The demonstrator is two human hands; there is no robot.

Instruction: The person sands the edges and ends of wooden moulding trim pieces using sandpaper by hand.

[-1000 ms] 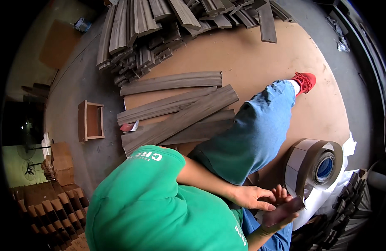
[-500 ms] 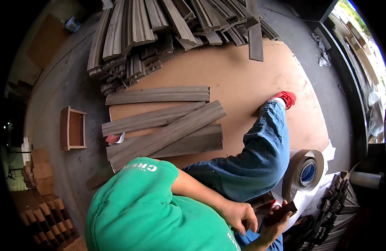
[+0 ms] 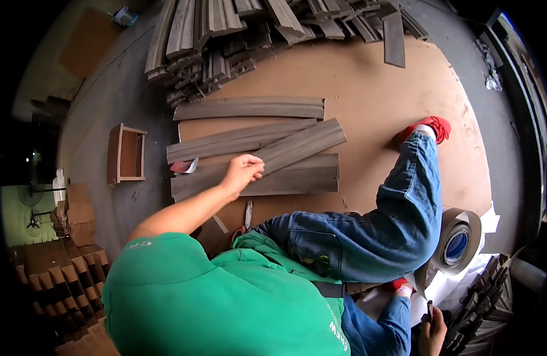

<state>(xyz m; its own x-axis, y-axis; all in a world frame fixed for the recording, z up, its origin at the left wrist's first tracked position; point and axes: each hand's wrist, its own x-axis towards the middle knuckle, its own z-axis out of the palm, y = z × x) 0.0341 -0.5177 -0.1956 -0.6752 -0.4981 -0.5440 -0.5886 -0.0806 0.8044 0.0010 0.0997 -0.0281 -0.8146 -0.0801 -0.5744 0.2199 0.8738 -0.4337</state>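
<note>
Wooden box on grey floor at nine o'clock, brown board at ten, blue container between ten and eleven, crumpled wrapping at two, fans near nine, stacked cardboard at eight

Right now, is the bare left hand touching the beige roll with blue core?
No, the left hand is over grey wooden planks, away from the roll.

The loose planks and brown sheet are softly lit; faint shadows are cast near the plank pile. The far left is dimly lit, outer edges bent and blackened.
</note>
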